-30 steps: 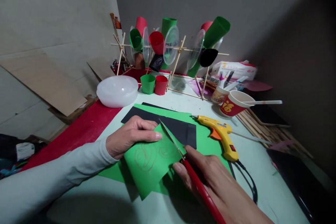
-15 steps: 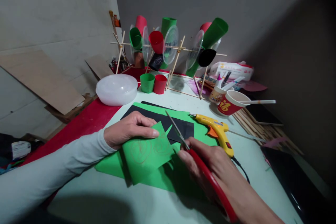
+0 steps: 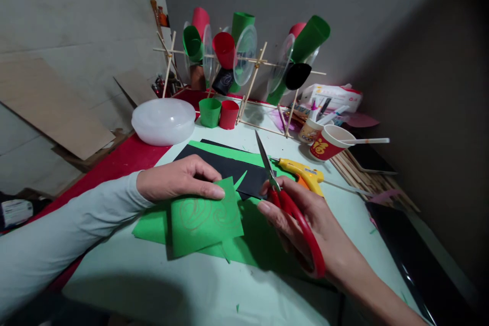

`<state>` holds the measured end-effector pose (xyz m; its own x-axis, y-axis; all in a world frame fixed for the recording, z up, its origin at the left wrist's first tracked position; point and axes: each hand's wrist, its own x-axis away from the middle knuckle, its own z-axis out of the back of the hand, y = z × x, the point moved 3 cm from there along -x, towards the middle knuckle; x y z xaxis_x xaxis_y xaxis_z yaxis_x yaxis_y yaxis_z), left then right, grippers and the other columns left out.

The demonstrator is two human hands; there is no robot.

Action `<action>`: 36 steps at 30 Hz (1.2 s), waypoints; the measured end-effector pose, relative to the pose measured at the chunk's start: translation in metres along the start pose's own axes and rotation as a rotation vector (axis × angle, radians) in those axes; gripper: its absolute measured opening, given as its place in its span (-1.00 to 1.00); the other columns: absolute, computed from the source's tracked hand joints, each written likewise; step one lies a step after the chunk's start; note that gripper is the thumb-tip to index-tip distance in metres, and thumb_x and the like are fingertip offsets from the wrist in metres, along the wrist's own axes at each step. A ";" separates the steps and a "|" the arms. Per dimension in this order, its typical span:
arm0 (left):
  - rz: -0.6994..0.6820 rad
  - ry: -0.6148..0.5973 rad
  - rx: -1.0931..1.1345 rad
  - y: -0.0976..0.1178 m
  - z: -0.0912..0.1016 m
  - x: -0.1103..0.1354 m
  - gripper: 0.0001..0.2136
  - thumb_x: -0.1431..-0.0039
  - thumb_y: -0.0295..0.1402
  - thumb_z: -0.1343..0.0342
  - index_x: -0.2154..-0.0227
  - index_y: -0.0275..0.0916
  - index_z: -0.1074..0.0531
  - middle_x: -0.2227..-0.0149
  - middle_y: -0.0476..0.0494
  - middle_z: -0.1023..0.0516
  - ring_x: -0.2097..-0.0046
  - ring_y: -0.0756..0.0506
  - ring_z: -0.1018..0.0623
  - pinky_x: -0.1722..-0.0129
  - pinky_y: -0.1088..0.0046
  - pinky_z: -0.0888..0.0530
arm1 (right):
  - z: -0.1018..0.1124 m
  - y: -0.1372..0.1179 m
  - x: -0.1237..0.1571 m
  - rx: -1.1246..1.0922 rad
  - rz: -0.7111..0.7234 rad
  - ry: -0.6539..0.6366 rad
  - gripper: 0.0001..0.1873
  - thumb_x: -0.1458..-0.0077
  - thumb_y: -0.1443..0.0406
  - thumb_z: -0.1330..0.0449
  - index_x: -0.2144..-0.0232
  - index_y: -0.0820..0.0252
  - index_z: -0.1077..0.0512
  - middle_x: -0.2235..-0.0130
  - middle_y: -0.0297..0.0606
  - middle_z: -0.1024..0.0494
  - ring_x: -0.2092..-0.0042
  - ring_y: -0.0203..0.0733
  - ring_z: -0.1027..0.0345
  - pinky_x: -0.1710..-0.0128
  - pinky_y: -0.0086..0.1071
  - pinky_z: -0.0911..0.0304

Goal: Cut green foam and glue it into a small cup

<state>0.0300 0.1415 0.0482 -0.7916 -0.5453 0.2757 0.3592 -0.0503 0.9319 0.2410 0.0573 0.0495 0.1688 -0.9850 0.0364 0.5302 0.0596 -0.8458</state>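
My left hand [image 3: 187, 179] pinches the top edge of a piece of green paper [image 3: 206, 219], thumb in front. Spiral lines are drawn on the paper in brown. In my right hand [image 3: 305, 209] is a pair of red-handled scissors [image 3: 278, 186], the blades pointing up and apart from the paper; they look nearly closed. Beneath both hands lie larger green sheets [image 3: 255, 239] and black paper [image 3: 250, 178]. A thin green sliver [image 3: 242, 179] rests on the black paper, just right of the held piece.
A yellow glue gun [image 3: 301, 170] lies behind my right hand. At the back stands a stick frame [image 3: 252, 86] bearing coloured paper tubes and clear discs. Two small cups, green [image 3: 210, 112] and red [image 3: 229, 114], sit before it. Left is a white plastic bowl [image 3: 164, 121]; right, a paper cup [image 3: 330, 142].
The green paper now hangs flatter toward me, and a scrap lies below its lower edge. My right hand has turned the scissors more upright. The camera view has shifted slightly.
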 end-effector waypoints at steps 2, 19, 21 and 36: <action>-0.017 -0.013 -0.017 0.003 0.000 0.000 -0.75 -0.15 -0.21 -0.21 0.51 -0.29 -0.55 0.48 -0.01 -0.43 0.41 -0.02 -0.37 0.39 0.49 -0.34 | -0.001 0.001 0.000 0.000 0.012 -0.004 -0.68 -0.21 0.01 -0.18 0.26 0.11 -0.32 0.52 -0.47 -0.28 0.51 -0.32 -0.13 0.53 -0.44 -0.07; -0.065 0.068 0.037 0.002 0.022 0.008 -0.86 0.01 -0.28 -0.37 0.50 -0.26 -0.65 0.52 -0.07 -0.57 0.49 -0.01 -0.50 0.52 0.58 -0.39 | 0.001 -0.002 -0.002 -0.033 0.059 0.040 -0.66 -0.19 0.00 -0.21 0.26 0.12 -0.30 0.51 -0.49 -0.25 0.54 -0.35 -0.11 0.54 -0.43 -0.07; -0.120 0.073 0.063 0.007 0.013 0.009 -0.88 -0.03 -0.31 -0.33 0.48 -0.26 -0.65 0.50 -0.06 -0.57 0.46 0.00 -0.49 0.48 0.59 -0.40 | -0.005 -0.009 0.004 0.001 0.077 0.023 -0.66 -0.20 0.00 -0.21 0.27 0.11 -0.27 0.48 -0.47 -0.23 0.48 -0.31 -0.10 0.50 -0.42 -0.08; -0.247 0.173 0.115 0.012 -0.009 0.008 -0.84 -0.06 -0.38 -0.33 0.26 -0.19 -0.67 0.28 -0.04 -0.69 0.24 -0.08 -0.59 0.23 0.50 -0.47 | -0.020 -0.022 0.021 0.056 0.029 -0.186 -0.61 -0.19 -0.08 -0.15 0.26 0.08 -0.24 0.40 -0.39 -0.34 0.38 -0.20 -0.23 0.40 -0.38 -0.18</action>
<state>0.0327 0.1285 0.0597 -0.7483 -0.6633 0.0024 0.1006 -0.1100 0.9888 0.2164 0.0324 0.0581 0.3325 -0.9361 0.1147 0.5672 0.1013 -0.8173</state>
